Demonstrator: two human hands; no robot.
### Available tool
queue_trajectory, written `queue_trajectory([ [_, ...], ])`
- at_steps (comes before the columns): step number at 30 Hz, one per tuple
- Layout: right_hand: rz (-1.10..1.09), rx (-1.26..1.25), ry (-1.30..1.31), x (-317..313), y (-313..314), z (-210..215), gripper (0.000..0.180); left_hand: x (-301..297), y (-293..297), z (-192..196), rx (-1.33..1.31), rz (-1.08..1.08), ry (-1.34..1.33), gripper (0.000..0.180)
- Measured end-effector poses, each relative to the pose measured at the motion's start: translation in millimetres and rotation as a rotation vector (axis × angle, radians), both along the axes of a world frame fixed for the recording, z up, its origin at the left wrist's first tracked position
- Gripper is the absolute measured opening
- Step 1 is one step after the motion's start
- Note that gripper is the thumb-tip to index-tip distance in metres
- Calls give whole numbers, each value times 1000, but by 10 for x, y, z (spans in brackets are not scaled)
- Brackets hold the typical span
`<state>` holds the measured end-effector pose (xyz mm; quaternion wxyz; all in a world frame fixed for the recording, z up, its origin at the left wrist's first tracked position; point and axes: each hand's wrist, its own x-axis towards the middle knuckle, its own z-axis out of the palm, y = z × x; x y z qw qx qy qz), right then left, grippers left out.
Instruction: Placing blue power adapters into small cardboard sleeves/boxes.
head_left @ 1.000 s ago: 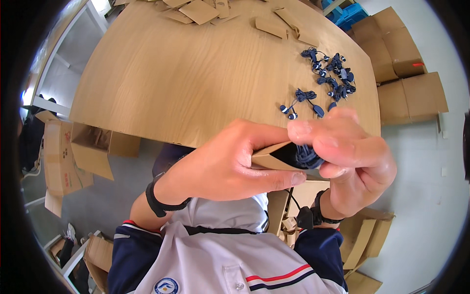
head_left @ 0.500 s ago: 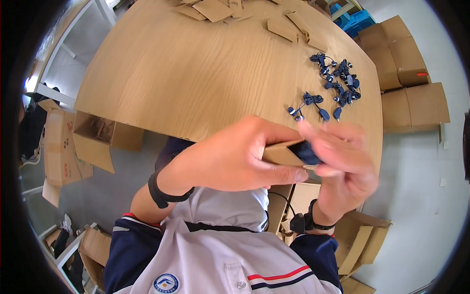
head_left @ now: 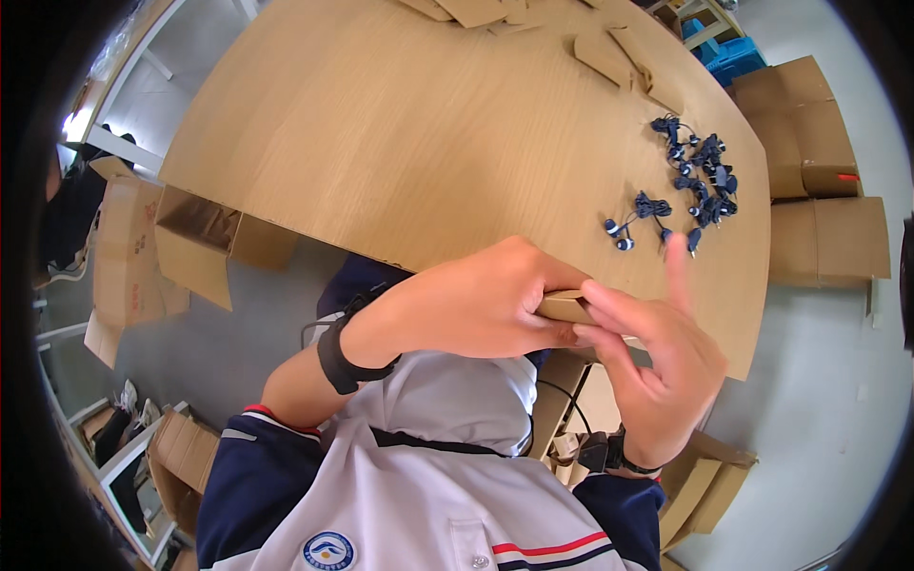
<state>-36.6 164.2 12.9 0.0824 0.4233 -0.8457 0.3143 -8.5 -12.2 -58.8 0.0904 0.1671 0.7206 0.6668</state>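
My left hand (head_left: 476, 300) is wrapped round a small brown cardboard box (head_left: 562, 306), held just over the near edge of the table. At the box's right end my right hand (head_left: 662, 347) pinches with thumb and a finger, while another finger sticks up. The right fingers cover that end, so what lies inside is hidden. Beyond my right hand lies a bundled pair of dark blue earphones (head_left: 652, 205). A tangled pile of more dark blue earphones (head_left: 709, 181) is just right of it.
Several flat cardboard pieces (head_left: 602, 62) lie on the far part of the wooden table (head_left: 381, 143). Open cardboard cartons (head_left: 195, 257) stand on the floor at the left. Larger cartons (head_left: 809, 238) are stacked beyond the table's right edge, with a blue crate (head_left: 733, 59) behind.
My right fingers have closed over the box's open end, where something dark blue showed before. The view has shifted a little, so the table things sit farther right.
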Motion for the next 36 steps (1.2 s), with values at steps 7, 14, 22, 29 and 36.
queue_trajectory([
  [7, 88, -271, -125, -255, 26, -39, 26, -22, -31, 98, 310, -26, -187, 20],
  [14, 67, -270, -69, -138, 56, -225, 48, -200, 195, 286, 1139, 81, -225, 47],
  [22, 193, -617, -6, -42, -27, -290, 38, 23, 156, 610, 405, 269, -104, 47],
  [29, 356, -1066, -258, 40, -114, -212, 22, 280, 277, 532, -153, 631, 909, 19],
  [36, 295, -1144, -440, 17, -200, -212, 12, 176, 323, 468, -53, 762, 840, 18],
])
